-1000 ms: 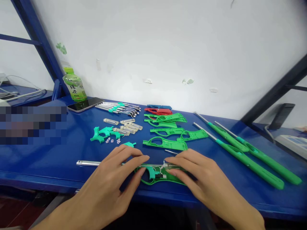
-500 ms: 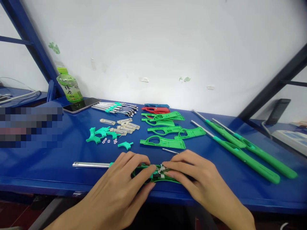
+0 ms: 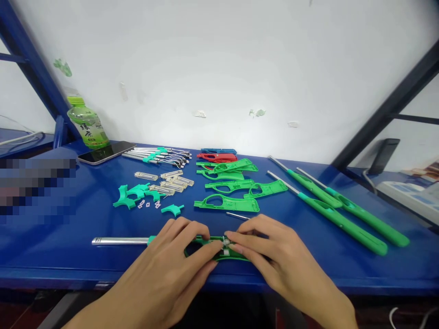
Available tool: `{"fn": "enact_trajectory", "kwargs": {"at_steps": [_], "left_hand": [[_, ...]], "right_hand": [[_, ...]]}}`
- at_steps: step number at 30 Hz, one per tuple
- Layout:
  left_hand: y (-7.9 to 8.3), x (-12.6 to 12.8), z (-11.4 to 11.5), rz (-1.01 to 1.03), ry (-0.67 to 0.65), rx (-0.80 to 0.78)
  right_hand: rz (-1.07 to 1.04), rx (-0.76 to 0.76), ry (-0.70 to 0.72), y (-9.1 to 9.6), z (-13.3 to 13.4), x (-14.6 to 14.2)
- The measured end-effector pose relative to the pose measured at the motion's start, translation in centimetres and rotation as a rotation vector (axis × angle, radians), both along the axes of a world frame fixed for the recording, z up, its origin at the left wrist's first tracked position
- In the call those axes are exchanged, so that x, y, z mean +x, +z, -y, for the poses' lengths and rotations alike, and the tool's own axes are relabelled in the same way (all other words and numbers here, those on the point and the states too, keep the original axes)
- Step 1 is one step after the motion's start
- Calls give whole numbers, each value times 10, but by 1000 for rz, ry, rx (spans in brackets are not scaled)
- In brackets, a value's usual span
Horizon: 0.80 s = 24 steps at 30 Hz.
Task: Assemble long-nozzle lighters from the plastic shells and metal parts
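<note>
The left hand [image 3: 171,269] and right hand [image 3: 277,256], fingers pressed close together, are pinning from either side the green lighter shell [image 3: 240,257] lying crosswise at the near edge of the table [image 3: 68,256], its metal tube [image 3: 120,241] pointing leftward.

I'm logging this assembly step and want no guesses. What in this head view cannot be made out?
Head view:
- green shell, middle: covered by fingers of the left hand and right hand; grip or mere press, unclear.
- white bits: too small to identify.
- left-edge patch: pixelated.
- grey device: cut by the right edge.
</note>
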<state>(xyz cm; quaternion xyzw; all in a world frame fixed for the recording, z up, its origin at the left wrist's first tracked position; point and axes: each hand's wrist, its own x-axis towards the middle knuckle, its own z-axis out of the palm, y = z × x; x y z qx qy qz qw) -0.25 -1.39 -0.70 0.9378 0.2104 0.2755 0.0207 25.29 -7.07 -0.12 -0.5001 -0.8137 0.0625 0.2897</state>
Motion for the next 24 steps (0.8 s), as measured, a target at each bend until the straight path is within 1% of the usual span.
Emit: {"fn": "enact_trajectory", "kwargs": {"at_steps": [8,13,17,20,24], "left_hand": [[0,1,-1,27,-18,15],[-1,1,-2,31,-12,11],[0,1,-2,36,-12,31],[1,1,-2,36,-8,45],[-1,0,-2,29,2,81]], "right_hand": [[24,26,-30,-1,3,-5],[16,2,-39,-2,4,-4],[55,9,-56,-5,6,-4],[82,71,-83,-6,8,-3],[32,190,-90,-2,9,-2]]}}
